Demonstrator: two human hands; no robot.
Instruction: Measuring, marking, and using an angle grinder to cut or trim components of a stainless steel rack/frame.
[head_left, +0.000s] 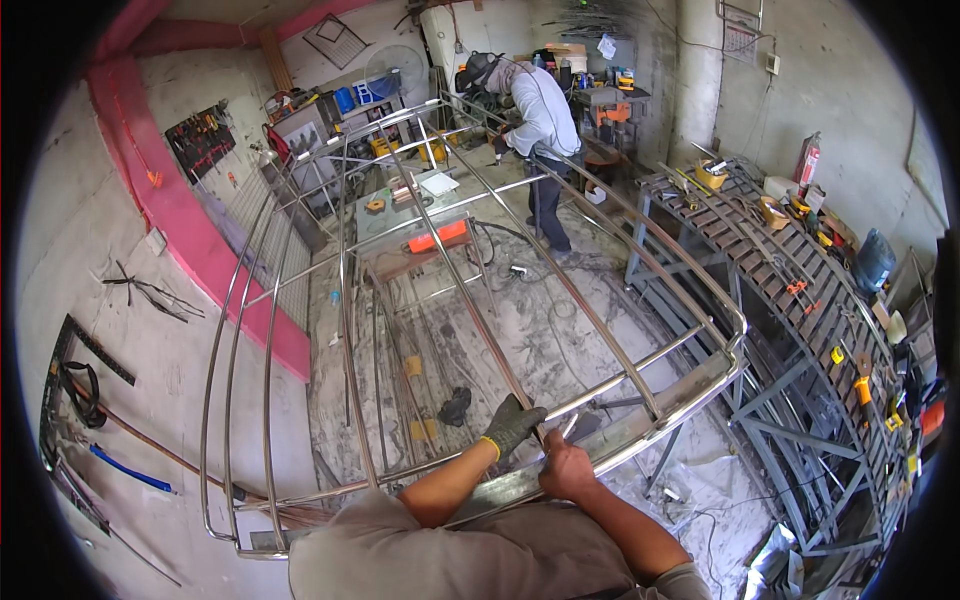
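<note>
A: Looking down on a steel frame (450, 300) of bent tubes, curved like a canopy, standing on the workshop floor (560, 330). Its near edge is a flat rail (640, 430), right below the person.

B: Hands?

A: Left hand (512, 425), gloved, lies closed over a crossing tube (470, 290) where it meets the near rail. Judged a steadying grip, pinning the joint. Right hand (567, 468), bare, fist closed just beside it on the same rail, holding a short pale rod (568, 428) whose tip points at that joint. What the rod is, cannot tell.

B: Why both so close?

A: Likely one holds the piece firm while the other works the spot. Glove only on the hand nearest the joint, probably for heat or sharp edges.

B: Around them?

A: Slatted metal surface (790, 270) to the right, littered with clamps and tape rolls along its far edge. Another person (540, 130), bent over, works at the frame's far end. Tools hang on the left wall (110, 260). A dark glove (455, 405) lies on the floor under the frame.
</note>
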